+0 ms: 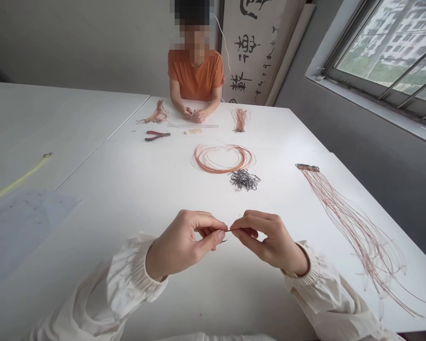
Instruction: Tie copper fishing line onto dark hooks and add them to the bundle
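Over the near middle of the table, my two hands meet, fingertips a little apart. My left hand (pixel 188 241) is closed in a pinch on a small dark fish hook (pixel 224 241), whose curved end pokes out below the thumb. My right hand (pixel 266 237) pinches a thin line (pixel 240 216) close to the hook's shank; a bit of it curls above the fingers. Beyond them lie a tangled pile of dark hooks (pixel 244 180) and a coil of orange line (pixel 218 169). To the right is a bundle of hooks tied to long orange lines (pixel 341 208).
Across the table (pixel 135 161) sits a person in an orange top (pixel 196 78), hands together. Near them are red-handled pliers (pixel 157 136), a ruler-like strip (pixel 206 126) and two line bundles (pixel 240 120). At left are a yellow strand (pixel 19 182) and a translucent sheet (pixel 28 227).
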Available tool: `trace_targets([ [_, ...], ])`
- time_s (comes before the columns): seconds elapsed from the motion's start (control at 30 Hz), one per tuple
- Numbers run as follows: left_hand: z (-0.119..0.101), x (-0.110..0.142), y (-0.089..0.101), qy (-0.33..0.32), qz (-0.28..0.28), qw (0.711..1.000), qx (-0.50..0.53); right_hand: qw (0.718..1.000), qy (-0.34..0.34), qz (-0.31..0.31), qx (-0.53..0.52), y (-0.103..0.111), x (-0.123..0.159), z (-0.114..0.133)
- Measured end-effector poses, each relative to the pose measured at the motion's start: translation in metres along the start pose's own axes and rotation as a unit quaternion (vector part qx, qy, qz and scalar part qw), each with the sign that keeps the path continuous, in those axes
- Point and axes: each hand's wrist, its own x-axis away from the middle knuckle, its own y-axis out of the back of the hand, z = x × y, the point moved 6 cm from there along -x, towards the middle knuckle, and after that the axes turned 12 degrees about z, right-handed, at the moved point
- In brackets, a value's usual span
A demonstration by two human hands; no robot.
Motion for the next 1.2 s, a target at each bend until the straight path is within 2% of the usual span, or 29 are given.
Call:
trace_targets([
  [0.13, 0.001, 0.001, 0.0, 0.022, 0.013, 1.0, -0.015, 1.0, 0.016, 0.009, 0.01, -0.001, 0.0, 0.003],
  [0.27, 0.001, -0.001, -0.003, 0.013, 0.031, 0.999, -0.041, 1.0, 0.023, 0.01, 0.016, -0.002, -0.001, 0.005],
  [1.0, -0.001, 0.002, -0.001, -0.012, -0.032, 0.995, -0.099, 0.999, 0.03, -0.02, 0.013, -0.001, -0.001, 0.007],
  [1.2, -0.002, 0.001, -0.002, -0.013, -0.024, 0.995, -0.101, 0.999, 0.034, -0.013, 0.028, 0.0, -0.003, 0.012],
])
